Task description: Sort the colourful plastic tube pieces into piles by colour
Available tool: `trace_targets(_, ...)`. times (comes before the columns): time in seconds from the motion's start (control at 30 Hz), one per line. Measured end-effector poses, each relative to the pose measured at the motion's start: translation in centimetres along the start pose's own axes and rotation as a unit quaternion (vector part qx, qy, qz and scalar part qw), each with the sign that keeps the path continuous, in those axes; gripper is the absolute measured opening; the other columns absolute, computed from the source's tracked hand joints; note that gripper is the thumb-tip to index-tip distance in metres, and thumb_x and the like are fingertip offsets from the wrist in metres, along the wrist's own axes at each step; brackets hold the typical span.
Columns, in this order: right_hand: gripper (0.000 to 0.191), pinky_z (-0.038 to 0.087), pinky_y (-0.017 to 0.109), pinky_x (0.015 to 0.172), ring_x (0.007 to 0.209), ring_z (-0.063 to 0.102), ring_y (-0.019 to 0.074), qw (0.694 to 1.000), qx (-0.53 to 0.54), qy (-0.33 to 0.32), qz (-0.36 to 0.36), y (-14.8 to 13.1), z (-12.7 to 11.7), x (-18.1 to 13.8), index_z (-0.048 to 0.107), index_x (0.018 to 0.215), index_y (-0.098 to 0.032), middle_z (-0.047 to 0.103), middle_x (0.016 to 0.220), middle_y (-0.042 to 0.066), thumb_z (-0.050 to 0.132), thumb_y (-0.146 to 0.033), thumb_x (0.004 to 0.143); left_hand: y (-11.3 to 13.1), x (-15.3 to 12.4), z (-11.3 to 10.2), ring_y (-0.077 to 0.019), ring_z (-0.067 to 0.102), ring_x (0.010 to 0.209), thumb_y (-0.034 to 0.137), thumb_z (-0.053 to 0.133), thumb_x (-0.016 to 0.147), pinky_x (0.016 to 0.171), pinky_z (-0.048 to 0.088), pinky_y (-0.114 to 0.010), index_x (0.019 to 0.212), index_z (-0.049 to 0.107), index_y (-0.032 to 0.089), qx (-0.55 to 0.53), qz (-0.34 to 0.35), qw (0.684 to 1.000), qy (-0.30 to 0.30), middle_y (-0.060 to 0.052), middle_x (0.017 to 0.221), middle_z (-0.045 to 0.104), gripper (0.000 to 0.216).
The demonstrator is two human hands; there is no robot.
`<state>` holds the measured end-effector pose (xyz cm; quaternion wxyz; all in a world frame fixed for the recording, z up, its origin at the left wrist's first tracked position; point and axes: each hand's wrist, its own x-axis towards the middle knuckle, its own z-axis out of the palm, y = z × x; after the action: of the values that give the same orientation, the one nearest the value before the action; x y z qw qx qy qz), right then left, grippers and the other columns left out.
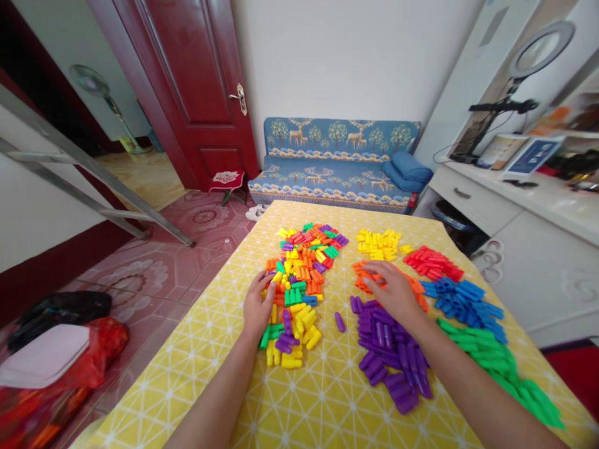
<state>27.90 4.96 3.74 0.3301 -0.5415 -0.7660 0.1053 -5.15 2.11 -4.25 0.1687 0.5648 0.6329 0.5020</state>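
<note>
My left hand (258,305) rests at the left edge of a pile of mixed-colour, bullet-shaped plastic pieces (304,272), its thumb and fingertips apart beside orange and purple ones. Over a pile of orange pieces (361,278) is my right hand (394,292), fingers curved and thumb apart, with orange showing in the gap. Below it spreads a pile of purple pieces (384,337). One lone purple piece (340,322) lies between the two sides. Yellow pieces (378,244), red pieces (433,263), blue pieces (468,305) and green pieces (486,355) form separate piles at the right.
A yellow patterned cloth (322,399) covers the table. Behind stands a blue sofa (337,171); a white cabinet (524,262) with a ring light (543,50) is at the right. A metal ladder (93,162), a red stool (228,179) and bags (100,352) are at the left.
</note>
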Motion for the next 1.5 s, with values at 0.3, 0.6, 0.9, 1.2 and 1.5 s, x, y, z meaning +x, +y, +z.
trace_targets(0.3, 0.046, 0.044, 0.04, 0.092, 0.116, 0.053, 0.0293, 0.97, -0.166, -0.111, 0.141, -2.8, 9.3, 9.2, 0.051, 0.129, -0.016, 0.056, 0.124, 0.018, 0.058, -0.027, 0.085, 0.0, 0.1, -0.1, -0.0234, 0.049, 0.128, 0.04, 0.05, 0.089, 0.112, 0.034, -0.042, 0.113, 0.068, 0.021, -0.007, 0.0, 1.0, -0.005, -0.008, 0.133, 0.056, 0.035)
trace_targets(0.6, 0.04, 0.043, 0.04, 0.091, 0.111, 0.057, 0.0292, 0.961, -0.146, -0.103, 0.212, -2.5, 10.0, 9.7, 0.053, 0.118, -0.016, 0.062, 0.118, 0.017, 0.062, -0.033, 0.082, 0.1, 0.0, 0.0, -0.0231, 0.049, 0.127, 0.04, 0.049, 0.09, 0.112, 0.035, -0.041, 0.112, 0.068, 0.019, -0.004, -0.001, 1.0, -0.003, -0.01, 0.133, 0.056, 0.035)
trace_targets(0.9, 0.041, 0.052, 0.031, 0.076, 0.095, 0.067, 0.0202, 0.968, 0.073, -0.028, 0.237, -4.8, 6.2, 8.0, 0.048, 0.121, -0.019, 0.068, 0.109, 0.009, 0.043, -0.043, 0.089, -0.3, 0.1, 0.1, -0.0234, 0.052, 0.124, 0.041, 0.05, 0.089, 0.11, 0.037, -0.042, 0.11, 0.069, 0.022, -0.003, 0.01, 1.0, 0.003, -0.008, 0.131, 0.057, 0.034)
trace_targets(1.2, 0.029, 0.055, 0.031, 0.063, 0.077, 0.068, 0.0203, 0.772, 0.566, 0.064, 0.281, -8.1, 0.2, -6.1, 0.059, 0.097, -0.022, 0.071, 0.092, 0.008, 0.06, -0.047, 0.082, -0.4, 0.2, 0.0, -0.0242, 0.05, 0.126, 0.043, 0.05, 0.089, 0.112, 0.035, -0.042, 0.113, 0.068, 0.021, -0.003, 0.013, 1.0, -0.004, -0.008, 0.132, 0.057, 0.037)
trace_targets(1.5, 0.042, 0.053, 0.041, 0.068, 0.087, 0.066, 0.0287, 0.828, 0.111, 0.415, 0.361, 5.7, -8.7, -18.7, 0.071, 0.101, -0.024, 0.069, 0.105, 0.014, 0.065, -0.055, 0.074, -0.4, 0.1, 0.1, -0.0246, 0.051, 0.125, 0.044, 0.049, 0.088, 0.112, 0.035, -0.041, 0.114, 0.068, 0.022, 0.01, 0.009, 1.0, -0.002, -0.007, 0.134, 0.056, 0.038)
